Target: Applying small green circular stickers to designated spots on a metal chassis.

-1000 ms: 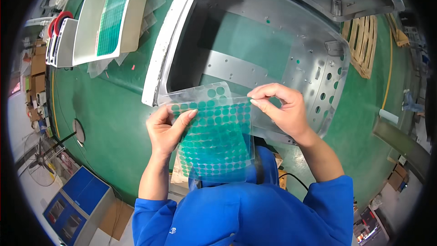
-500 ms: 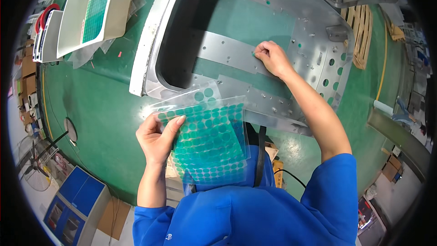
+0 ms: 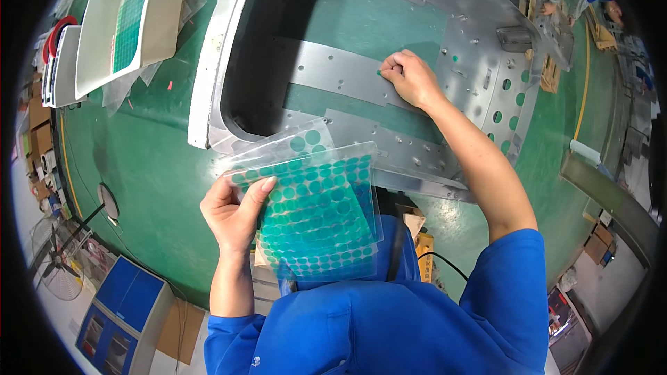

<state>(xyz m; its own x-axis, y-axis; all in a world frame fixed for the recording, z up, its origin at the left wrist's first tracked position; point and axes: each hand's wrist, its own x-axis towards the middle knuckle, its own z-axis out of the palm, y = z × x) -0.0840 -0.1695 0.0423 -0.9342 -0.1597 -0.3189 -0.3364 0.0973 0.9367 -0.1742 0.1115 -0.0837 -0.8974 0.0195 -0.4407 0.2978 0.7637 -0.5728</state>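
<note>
In my left hand [image 3: 233, 214], thumb on top, are several clear sheets of round green stickers [image 3: 316, 212], fanned out in front of my body. My right hand [image 3: 411, 82] is closed in a pinch over the large grey metal frame [image 3: 333, 73]. A small green dot sticker [image 3: 380, 73] shows at its fingertips, right at the frame's flat crossbar. Whether the sticker touches the metal I cannot tell. Small holes and studs dot the bar and the frame's right side.
A white bin [image 3: 163, 35] with a green sheet inside stands at the upper left. At lower left are a blue cabinet [image 3: 128, 292] and a fan [image 3: 59, 264]. A wooden pallet [image 3: 550, 75] lies beyond the frame. Part of another person [image 3: 613, 12] shows at the upper right.
The view has shifted slightly, so frame and bin sit further left. My right hand keeps its pinch at about the same spot on the crossbar. Another person has come into sight at upper right.
</note>
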